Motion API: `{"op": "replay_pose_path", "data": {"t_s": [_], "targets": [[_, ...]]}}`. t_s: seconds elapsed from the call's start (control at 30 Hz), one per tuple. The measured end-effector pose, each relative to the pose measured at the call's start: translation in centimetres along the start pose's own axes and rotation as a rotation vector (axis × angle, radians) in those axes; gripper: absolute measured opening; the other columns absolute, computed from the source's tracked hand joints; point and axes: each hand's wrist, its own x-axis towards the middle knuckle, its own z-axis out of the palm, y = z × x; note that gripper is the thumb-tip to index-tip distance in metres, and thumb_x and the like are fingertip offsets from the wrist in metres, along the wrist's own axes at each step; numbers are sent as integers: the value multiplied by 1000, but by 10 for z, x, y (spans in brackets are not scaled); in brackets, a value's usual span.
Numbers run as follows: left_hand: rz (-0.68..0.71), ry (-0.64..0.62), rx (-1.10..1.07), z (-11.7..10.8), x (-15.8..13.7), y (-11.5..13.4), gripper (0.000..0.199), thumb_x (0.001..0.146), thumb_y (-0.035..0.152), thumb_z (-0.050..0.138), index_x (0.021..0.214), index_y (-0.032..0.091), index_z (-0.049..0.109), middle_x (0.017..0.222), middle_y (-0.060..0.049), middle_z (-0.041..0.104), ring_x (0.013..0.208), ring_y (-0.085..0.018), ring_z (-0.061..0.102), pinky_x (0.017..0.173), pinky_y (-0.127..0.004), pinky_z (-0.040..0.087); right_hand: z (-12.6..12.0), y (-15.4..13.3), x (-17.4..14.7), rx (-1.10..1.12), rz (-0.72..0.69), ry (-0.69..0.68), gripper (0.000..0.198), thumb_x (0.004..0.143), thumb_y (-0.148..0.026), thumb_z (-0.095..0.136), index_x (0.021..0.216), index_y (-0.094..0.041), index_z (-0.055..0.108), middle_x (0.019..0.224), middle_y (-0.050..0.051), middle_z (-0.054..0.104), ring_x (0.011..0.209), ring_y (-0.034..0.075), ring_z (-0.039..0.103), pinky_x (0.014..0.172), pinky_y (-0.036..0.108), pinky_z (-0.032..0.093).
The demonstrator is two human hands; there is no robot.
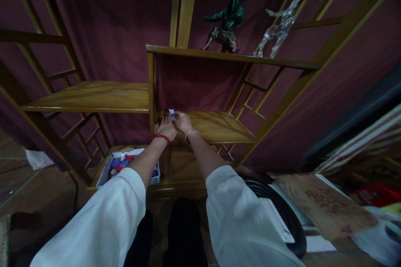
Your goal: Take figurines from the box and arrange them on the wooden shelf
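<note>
A small white and dark-blue figurine (172, 112) stands upright at the left end of the middle wooden shelf (219, 127), close to the upright post. My right hand (183, 122), with a silver bangle at its wrist, is closed at the figurine's right side, its fingertips pinching it. My left hand (166, 128), wearing a red bead bracelet, lies just in front of the figurine with fingers stretched out over the shelf. Whether the left fingertips touch the figurine I cannot tell.
Above stand a green-hooded crouching statue (228, 25) and a clear glass deer (280, 25). A white box (108, 171) with red and blue items sits on the bottom shelf. At lower right lie a black coiled hose (294, 221) and a patterned board (322, 200).
</note>
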Motion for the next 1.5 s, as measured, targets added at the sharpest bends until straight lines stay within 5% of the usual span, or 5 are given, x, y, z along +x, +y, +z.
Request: {"op": "replay_pose_path", "data": {"t_s": [1.5], "targets": [[-1, -43, 31, 0, 1, 0, 56, 85, 28, 24, 135, 3, 24, 143, -13, 25, 133, -24, 15, 107, -41, 11, 2, 0, 8, -9, 27, -33, 35, 77, -35, 59, 111, -30, 57, 102, 2, 65, 94, 17, 58, 75, 24, 44]]}}
